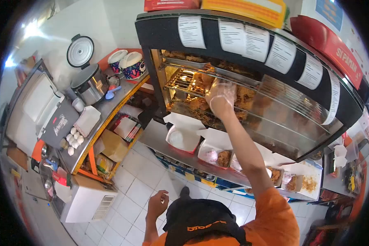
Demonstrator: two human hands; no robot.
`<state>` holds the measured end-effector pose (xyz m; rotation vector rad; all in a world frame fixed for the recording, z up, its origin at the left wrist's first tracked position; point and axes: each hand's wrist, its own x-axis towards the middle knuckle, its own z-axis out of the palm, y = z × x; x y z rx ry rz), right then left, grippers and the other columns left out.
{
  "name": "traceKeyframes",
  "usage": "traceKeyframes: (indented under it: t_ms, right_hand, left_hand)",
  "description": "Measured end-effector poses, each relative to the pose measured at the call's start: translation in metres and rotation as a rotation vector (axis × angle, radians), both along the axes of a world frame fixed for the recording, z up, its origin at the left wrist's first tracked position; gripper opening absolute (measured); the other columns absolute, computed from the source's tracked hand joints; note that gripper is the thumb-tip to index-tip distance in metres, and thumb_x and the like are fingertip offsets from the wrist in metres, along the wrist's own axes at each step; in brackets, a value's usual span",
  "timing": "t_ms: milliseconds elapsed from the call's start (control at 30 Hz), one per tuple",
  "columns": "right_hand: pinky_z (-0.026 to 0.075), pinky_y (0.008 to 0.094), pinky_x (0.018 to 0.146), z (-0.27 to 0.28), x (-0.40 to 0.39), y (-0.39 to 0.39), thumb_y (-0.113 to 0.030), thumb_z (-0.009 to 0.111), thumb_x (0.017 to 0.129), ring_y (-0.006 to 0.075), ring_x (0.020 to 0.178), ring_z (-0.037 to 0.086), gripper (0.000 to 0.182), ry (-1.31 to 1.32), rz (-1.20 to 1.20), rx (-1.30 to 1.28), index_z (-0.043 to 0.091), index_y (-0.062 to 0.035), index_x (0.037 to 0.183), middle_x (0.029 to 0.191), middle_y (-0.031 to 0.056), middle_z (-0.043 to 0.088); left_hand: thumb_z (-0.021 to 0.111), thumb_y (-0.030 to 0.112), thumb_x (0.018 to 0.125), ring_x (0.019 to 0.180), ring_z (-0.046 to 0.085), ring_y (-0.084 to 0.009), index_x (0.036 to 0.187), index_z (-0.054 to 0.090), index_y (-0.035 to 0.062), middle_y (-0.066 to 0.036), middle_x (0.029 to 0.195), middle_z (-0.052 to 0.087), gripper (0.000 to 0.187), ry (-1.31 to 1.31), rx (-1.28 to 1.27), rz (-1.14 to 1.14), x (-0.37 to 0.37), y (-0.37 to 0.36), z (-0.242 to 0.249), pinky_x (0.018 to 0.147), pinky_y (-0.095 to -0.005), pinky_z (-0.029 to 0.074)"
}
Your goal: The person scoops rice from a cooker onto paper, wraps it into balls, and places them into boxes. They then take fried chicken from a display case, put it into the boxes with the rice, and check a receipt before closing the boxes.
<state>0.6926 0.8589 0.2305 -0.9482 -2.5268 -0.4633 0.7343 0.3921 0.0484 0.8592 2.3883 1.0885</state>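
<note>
I am standing on a white tiled floor [139,192] in a small food stall, facing a glass-fronted warming cabinet [250,78] with wire racks lit amber inside and paper slips hanging along its black top edge. Below it a steel counter [156,137] is carrying open white paper boxes [183,133], some holding rice and crumbed pieces. To my left a second counter is holding a round metal rice cooker [88,84] with its lid up and a cluster of white eggs [74,139].

My right hand [220,98], in a thin clear plastic glove, is reaching into the cabinet, fingers curled around a rough, golden piece of fried chicken [207,104] on the middle rack; whether I am actually gripping it, I cannot tell. My left hand [158,203] is hanging low by my waist, loosely curled, holding nothing.
</note>
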Motion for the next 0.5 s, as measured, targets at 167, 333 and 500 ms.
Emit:
traceKeyframes:
  t_ms: [167,333,500]
  right_hand:
    - [0.016,0.0653,0.116,0.027,-0.041,-0.002,-0.056,0.054,0.093,0.0369,0.140,0.041,0.076,0.006,-0.221,-0.322,0.039,-0.0088,0.150,0.150,0.0185,0.046]
    - [0.018,0.0637,0.116,0.012,-0.053,-0.004,-0.060,0.054,0.092,0.0404,0.135,0.046,0.075,0.157,-0.179,-0.100,0.046,-0.0082,0.146,0.146,0.0208,0.049]
    - [0.033,0.0478,0.116,0.025,-0.052,-0.020,-0.060,0.064,0.086,0.0349,0.136,0.045,0.079,0.110,-0.204,-0.279,0.046,-0.0113,0.146,0.146,0.0171,0.050]
  left_hand:
    - [0.065,0.012,0.088,0.075,0.072,-0.0265,0.102,0.068,0.0053,-0.015,0.079,0.072,0.016,-0.027,0.019,0.082,-0.035,-0.029,-0.019,0.071,-0.0355,0.057]
    - [0.062,0.012,0.090,0.077,0.072,-0.0280,0.100,0.069,0.0060,-0.014,0.082,0.072,0.014,-0.035,-0.022,0.008,-0.085,-0.031,-0.034,0.071,-0.0373,0.056]
    - [0.061,0.008,0.092,0.081,0.072,-0.0272,0.104,0.068,0.0059,-0.013,0.089,0.072,0.014,0.055,-0.008,-0.137,-0.139,0.007,-0.010,0.072,-0.0362,0.055]
